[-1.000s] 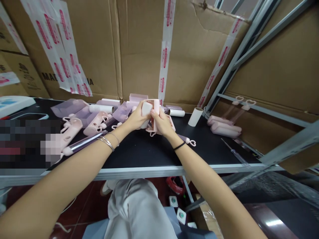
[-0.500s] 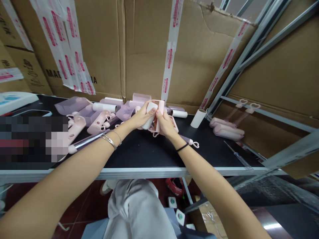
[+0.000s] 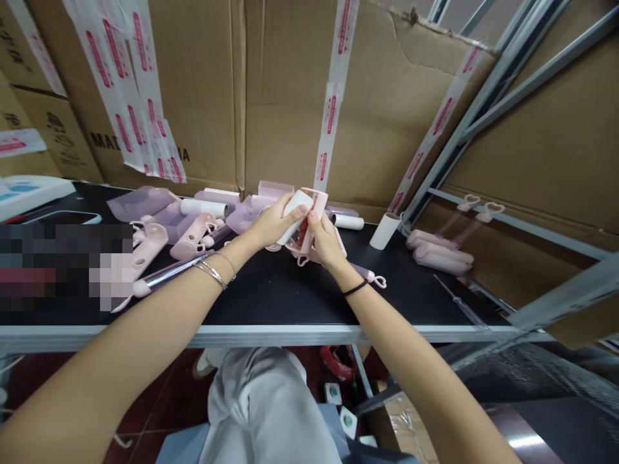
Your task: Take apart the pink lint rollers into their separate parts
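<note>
My left hand (image 3: 271,224) is closed round a white paper roll (image 3: 289,231), which tilts up to the right. In my right hand (image 3: 325,241) is a pale pink plastic holder (image 3: 318,203), gripped between thumb and fingers. Roll and holder are held side by side above the black table; whether they touch is hard to make out. Under the right hand lies a clear tube with a pink heart-shaped handle (image 3: 374,278), partly covered. Other pink pieces just below the hands are mostly hidden.
Pink shells (image 3: 196,236), lilac translucent covers (image 3: 140,203) and white rolls (image 3: 204,207) lie along the back left. One roll (image 3: 385,231) stands upright at right, near finished-looking pink rollers (image 3: 442,253) and a screwdriver (image 3: 459,301). Cardboard (image 3: 285,96) walls the back; a metal edge (image 3: 290,334) runs along the front.
The white roll and the pink holder have tilted further to the right, and both hands have shifted slightly. Each hand keeps its hold.
</note>
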A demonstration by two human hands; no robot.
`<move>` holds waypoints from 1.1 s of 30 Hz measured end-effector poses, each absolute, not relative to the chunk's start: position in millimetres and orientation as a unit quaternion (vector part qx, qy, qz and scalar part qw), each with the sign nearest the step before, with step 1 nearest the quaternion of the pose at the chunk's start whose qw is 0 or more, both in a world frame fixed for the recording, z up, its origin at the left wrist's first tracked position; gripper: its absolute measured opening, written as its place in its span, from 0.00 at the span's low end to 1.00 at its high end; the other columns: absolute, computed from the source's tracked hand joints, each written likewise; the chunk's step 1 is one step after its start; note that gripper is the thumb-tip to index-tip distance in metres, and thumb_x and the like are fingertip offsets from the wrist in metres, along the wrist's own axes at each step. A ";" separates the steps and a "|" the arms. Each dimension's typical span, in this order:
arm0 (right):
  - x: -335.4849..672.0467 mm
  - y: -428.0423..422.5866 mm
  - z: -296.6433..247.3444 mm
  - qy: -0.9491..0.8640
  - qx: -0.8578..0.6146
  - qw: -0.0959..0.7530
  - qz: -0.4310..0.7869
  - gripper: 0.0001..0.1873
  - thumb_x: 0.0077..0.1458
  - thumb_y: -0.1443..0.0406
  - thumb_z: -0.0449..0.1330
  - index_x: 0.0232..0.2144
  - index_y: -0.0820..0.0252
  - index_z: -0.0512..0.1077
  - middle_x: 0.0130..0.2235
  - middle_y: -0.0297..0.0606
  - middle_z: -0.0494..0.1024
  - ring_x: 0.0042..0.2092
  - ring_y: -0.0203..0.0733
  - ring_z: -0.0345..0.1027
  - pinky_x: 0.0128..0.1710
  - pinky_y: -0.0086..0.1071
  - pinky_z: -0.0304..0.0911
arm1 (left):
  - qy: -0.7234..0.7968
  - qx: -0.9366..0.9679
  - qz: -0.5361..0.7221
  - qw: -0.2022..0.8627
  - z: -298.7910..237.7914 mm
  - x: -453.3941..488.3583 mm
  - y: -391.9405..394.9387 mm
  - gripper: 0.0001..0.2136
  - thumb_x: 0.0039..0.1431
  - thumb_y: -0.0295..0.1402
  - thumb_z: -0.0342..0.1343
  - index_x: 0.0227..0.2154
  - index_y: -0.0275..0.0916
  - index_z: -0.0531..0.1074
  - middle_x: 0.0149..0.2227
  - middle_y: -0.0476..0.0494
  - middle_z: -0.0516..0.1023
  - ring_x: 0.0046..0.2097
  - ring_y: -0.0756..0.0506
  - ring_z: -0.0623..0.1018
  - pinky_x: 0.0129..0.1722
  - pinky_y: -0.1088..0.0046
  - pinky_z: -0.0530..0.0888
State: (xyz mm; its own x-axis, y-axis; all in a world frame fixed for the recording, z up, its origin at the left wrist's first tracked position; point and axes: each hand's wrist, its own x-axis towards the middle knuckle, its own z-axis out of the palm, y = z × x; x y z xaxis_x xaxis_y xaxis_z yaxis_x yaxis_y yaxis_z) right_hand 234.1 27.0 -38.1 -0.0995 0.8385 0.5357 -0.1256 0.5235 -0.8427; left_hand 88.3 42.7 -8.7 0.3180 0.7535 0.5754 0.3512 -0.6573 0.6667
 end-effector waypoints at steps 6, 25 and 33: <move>233.9 27.4 -38.6 -0.634 -0.321 0.592 0.380 0.32 0.50 0.37 0.53 0.40 0.56 0.66 0.29 0.29 0.67 0.30 0.34 0.63 0.30 0.30 0.64 | 0.362 0.733 0.511 0.266 -10.1 90.7 43.9 0.34 0.54 0.63 0.45 0.42 0.33 0.71 0.35 0.38 0.78 0.34 0.45 0.77 0.31 0.73 0.71; 171.2 35.7 -10.4 -0.631 -0.519 0.528 0.231 0.23 0.65 0.49 0.42 0.36 0.60 0.64 0.37 0.46 0.74 0.39 0.45 0.69 0.42 0.40 0.64 | 0.435 0.535 0.632 0.353 -7.5 81.2 57.2 0.28 0.51 0.59 0.54 0.38 0.35 0.72 0.31 0.42 0.77 0.29 0.48 0.75 0.30 0.73 0.72; 166.8 36.4 -12.2 -0.640 -0.494 0.552 0.204 0.26 0.61 0.42 0.44 0.32 0.57 0.61 0.35 0.46 0.73 0.42 0.49 0.69 0.45 0.42 0.62 | 0.444 0.535 0.648 0.311 2.4 80.2 48.4 0.24 0.56 0.54 0.54 0.37 0.34 0.74 0.35 0.41 0.78 0.37 0.46 0.76 0.35 0.74 0.72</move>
State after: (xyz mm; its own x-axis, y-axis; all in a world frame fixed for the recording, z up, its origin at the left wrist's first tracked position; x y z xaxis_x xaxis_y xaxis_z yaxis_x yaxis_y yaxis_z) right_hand 166.8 36.4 -12.2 0.0984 0.8574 0.5051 0.4063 0.4287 -0.8069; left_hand 80.2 48.4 2.4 -0.2340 0.8785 0.4165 0.0720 -0.4115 0.9085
